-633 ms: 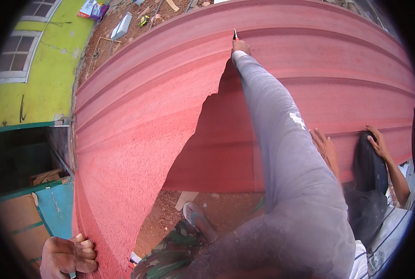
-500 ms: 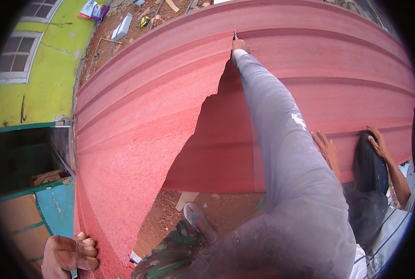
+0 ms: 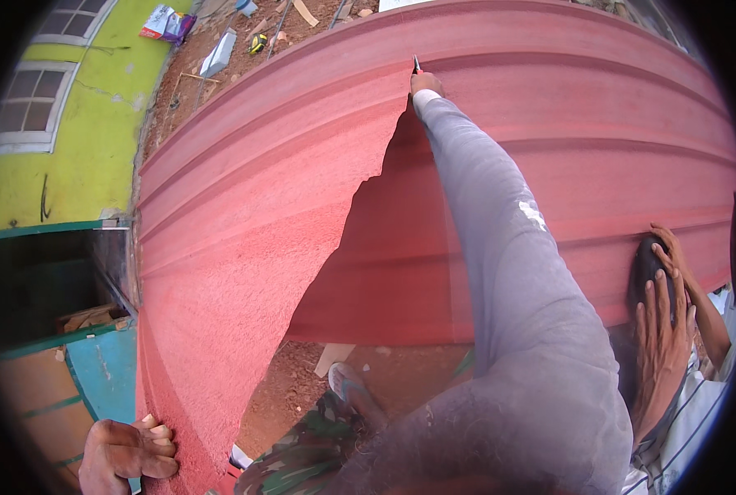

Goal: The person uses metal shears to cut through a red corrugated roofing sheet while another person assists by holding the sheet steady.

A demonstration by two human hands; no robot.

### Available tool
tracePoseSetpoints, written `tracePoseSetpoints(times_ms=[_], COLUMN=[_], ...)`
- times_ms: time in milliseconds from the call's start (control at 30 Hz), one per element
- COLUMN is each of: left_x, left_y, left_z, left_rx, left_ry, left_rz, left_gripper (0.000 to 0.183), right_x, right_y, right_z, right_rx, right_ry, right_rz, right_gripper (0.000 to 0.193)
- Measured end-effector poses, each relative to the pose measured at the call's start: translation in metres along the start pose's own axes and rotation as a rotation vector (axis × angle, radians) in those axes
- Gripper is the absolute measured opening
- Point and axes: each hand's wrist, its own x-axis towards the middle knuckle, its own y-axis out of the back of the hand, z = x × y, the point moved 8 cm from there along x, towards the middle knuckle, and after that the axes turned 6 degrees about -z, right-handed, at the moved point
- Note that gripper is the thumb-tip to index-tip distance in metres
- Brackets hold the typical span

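A large red corrugated metal sheet (image 3: 549, 177) spreads in front of me, with a long ragged cut running from its near side up toward the far ribs. At the far end of the cut, my right hand (image 3: 426, 82) is closed around what look like tin snips (image 3: 417, 64); only a metal tip and a bit of red show. My right arm, in a grey sleeve, reaches across the sheet. At the lower left, my left hand (image 3: 129, 455) has its fingers curled over the near edge of the cut flap (image 3: 219, 330), which is lifted and bent.
At the right, a co-worker's hands (image 3: 665, 322) are at a dark rounded shape by the sheet's edge. Below the cut are a sandalled foot (image 3: 349, 386) and reddish soil. Beyond the sheet lie a tape measure (image 3: 257, 44) and a pale block (image 3: 218, 54). A green wall (image 3: 79, 165) stands left.
One of the co-worker's hands has moved right, off the sheet and onto the dark rounded shape. My own hands have barely moved; the view has shifted slightly.
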Motion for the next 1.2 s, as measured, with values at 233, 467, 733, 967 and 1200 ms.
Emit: tracePoseSetpoints(times_ms=[233, 467, 733, 967, 1200], left_x=[-0.007, -0.001, -0.001, 0.021, 0.065], left_y=[-0.006, -0.004, -0.041, -0.108, -0.238], left_z=[-0.005, 0.01, -0.002, -0.015, -0.037], left_rx=[0.266, 0.103, 0.211, 0.136, 0.193], left_ry=[-0.087, -0.1, -0.21, -0.325, -0.459], left_rz=[0.1, 0.007, 0.008, -0.128, -0.137], left_gripper=[0.017, 0.019, 0.023, 0.047, 0.045], right_x=[0.006, -0.003, -0.033, -0.086, -0.075], right_y=[0.006, 0.01, 0.023, 0.093, 0.151], right_z=[0.011, 0.009, 0.057, 0.05, 0.086], right_rx=[0.015, -0.005, -0.188, -0.296, -0.297], right_ry=[-0.01, -0.059, 0.089, 0.162, 0.18], right_rz=[0.008, -0.005, -0.19, -0.245, -0.159], right_gripper=[0.046, 0.049, 0.048, 0.052, 0.057])
